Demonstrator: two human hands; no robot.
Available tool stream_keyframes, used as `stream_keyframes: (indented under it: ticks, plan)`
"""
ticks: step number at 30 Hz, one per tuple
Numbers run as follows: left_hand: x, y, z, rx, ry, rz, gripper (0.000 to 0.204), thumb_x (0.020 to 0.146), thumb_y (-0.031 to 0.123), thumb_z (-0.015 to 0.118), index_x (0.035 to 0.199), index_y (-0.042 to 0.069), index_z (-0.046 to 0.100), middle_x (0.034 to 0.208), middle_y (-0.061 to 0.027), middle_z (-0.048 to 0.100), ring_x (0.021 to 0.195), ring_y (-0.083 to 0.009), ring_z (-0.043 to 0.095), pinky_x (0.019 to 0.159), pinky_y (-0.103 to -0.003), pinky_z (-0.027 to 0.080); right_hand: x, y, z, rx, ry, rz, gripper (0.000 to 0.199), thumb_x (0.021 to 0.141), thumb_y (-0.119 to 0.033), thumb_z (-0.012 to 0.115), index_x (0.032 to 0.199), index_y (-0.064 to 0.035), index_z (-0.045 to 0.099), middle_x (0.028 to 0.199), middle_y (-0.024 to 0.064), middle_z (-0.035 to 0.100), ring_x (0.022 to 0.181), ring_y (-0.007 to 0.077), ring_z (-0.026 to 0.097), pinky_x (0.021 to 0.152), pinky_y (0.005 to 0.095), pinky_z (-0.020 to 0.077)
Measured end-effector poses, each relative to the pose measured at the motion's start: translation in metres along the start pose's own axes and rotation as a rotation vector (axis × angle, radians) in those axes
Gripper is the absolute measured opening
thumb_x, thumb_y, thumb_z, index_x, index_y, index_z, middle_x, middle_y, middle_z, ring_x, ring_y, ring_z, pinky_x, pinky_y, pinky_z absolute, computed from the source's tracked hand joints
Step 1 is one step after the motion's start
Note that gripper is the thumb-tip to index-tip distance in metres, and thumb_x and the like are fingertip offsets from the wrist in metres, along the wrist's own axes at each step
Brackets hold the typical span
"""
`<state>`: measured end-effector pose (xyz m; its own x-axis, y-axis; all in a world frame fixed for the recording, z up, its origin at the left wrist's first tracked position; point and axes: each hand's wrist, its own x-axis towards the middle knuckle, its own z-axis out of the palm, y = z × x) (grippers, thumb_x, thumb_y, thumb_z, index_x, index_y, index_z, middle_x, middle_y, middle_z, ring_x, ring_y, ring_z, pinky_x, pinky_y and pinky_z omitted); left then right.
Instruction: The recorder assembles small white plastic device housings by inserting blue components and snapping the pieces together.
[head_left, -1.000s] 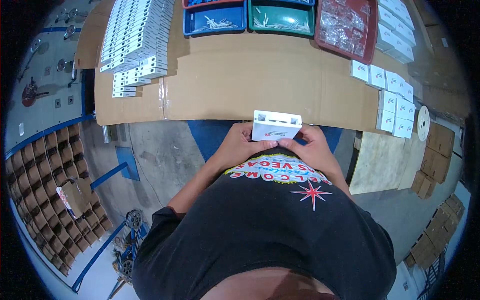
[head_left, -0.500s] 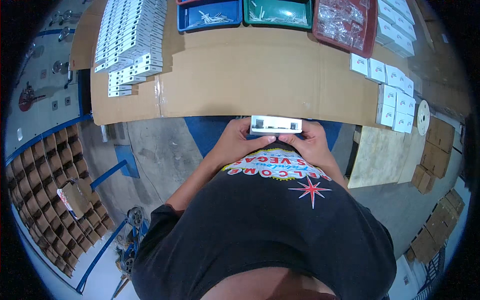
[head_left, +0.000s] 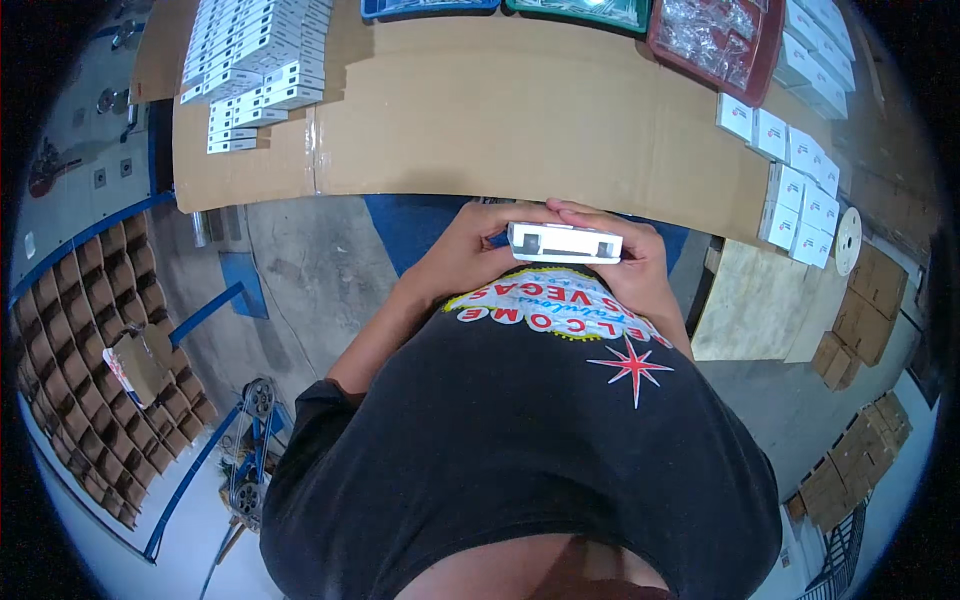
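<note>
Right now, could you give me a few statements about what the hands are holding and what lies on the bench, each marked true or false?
1. Both hands hold a small white box close to the body. True: the left hand and right hand grip its ends.
2. The white box rests on the cardboard sheet. False: it is held short of the sheet's near edge.
3. Stacks of white boxes lie at the sheet's far left. True.
4. The red tray sits at the left end. False: it is at the upper right.
5. White cartons line the right side. True.
</note>
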<state>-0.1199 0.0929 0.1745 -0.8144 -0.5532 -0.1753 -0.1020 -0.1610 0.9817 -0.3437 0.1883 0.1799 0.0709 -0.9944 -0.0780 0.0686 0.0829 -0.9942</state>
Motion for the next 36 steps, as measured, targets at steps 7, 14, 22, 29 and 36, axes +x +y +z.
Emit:
stream_keyframes:
  ticks: [7, 14, 22, 29, 36]
  plan:
    - [0.004, 0.002, 0.019, -0.021, 0.39, 0.135, 0.05, 0.086, -0.002, 0.073, 0.134, 0.001, 0.06, 0.127, -0.0116, 0.067, 0.121, -0.0216, 0.063, 0.104, -0.036, 0.049, -0.001, 0.007, 0.001, 0.025, 0.075, -0.009, 0.042, 0.087, 0.004, 0.072, 0.129, 0.0014, 0.069, 0.134, 0.0193, 0.068, 0.125, 0.0278, 0.065, 0.107, 0.036, 0.0505]
    - [0.001, 0.002, 0.01, -0.065, 0.186, 0.178, 0.042, 0.087, 0.007, 0.076, 0.129, 0.003, 0.068, 0.126, -0.0136, 0.072, 0.119, -0.0246, 0.068, 0.104, -0.037, 0.051, -0.006, 0.009, 0.001, -0.012, 0.09, 0.117, 0.037, 0.087, 0.003, 0.075, 0.124, 0.0017, 0.07, 0.123, 0.0157, 0.073, 0.113, 0.0221, 0.07, 0.099, 0.0337, 0.0538]
    - [0.001, -0.002, 0.011, -0.085, 0.189, 0.171, 0.037, 0.09, 0.009, 0.075, 0.127, 0.002, 0.069, 0.125, -0.0143, 0.073, 0.12, -0.0245, 0.068, 0.104, -0.037, 0.051, -0.007, 0.011, 0.001, -0.017, 0.088, 0.153, 0.037, 0.086, 0.002, 0.077, 0.123, 0.0019, 0.071, 0.116, 0.0141, 0.075, 0.108, 0.0193, 0.07, 0.096, 0.0331, 0.055]
    - [0.001, -0.005, 0.014, -0.162, 0.197, 0.159, 0.036, 0.093, 0.008, 0.073, 0.127, 0.001, 0.068, 0.127, -0.0147, 0.072, 0.12, -0.0229, 0.067, 0.105, -0.036, 0.051, -0.007, 0.013, 0.0, 0.004, 0.085, 0.133, 0.04, 0.087, 0.001, 0.077, 0.126, 0.0033, 0.069, 0.119, 0.0146, 0.074, 0.11, 0.0197, 0.07, 0.098, 0.0334, 0.054]
    - [-0.001, -0.007, 0.014, -0.139, 0.201, 0.156, 0.035, 0.094, 0.007, 0.072, 0.128, 0.0, 0.066, 0.127, -0.0134, 0.071, 0.117, -0.02, 0.067, 0.102, -0.035, 0.051, -0.001, 0.001, -0.001, -0.095, 0.074, -0.037, 0.042, 0.088, -0.003, 0.077, 0.129, 0.0023, 0.067, 0.123, 0.0158, 0.074, 0.113, 0.0237, 0.071, 0.097, 0.0347, 0.0548]
